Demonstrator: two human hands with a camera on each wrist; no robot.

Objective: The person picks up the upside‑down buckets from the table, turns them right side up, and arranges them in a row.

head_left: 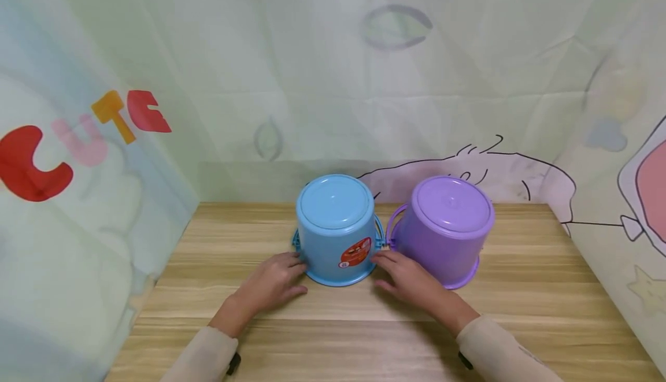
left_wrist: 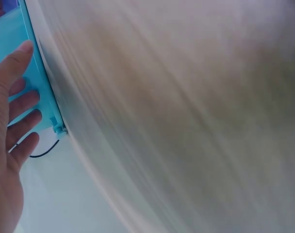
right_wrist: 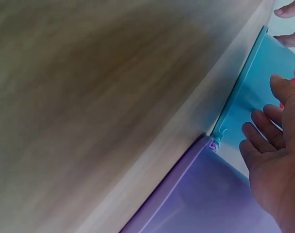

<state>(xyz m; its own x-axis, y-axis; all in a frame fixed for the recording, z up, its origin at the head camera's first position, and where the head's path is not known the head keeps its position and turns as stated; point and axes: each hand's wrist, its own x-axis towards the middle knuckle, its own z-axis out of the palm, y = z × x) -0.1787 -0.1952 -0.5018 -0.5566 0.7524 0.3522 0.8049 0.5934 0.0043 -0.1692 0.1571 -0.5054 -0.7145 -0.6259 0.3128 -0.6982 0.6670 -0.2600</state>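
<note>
A light blue bucket (head_left: 325, 255) stands upside down on the wooden table, with a red-orange sticker (head_left: 356, 252) on its front. My left hand (head_left: 278, 281) is at the bucket's left side near the rim, its fingers extended and slightly bent. On the other side my right hand (head_left: 408, 281) has its fingers loosely bent next to the blue bucket's rim. Whether the fingertips touch the bucket, I cannot tell. Close to my right hand, a purple bucket (head_left: 442, 249) also sits upside down, its handle side against the blue bucket's handle side. Neither hand grips anything.
The wooden table (head_left: 208, 243) meets a printed cloth backdrop (head_left: 312, 81) just behind the buckets. More cloth hangs along the left and right sides, with coloured letters (head_left: 111, 113) on the left one.
</note>
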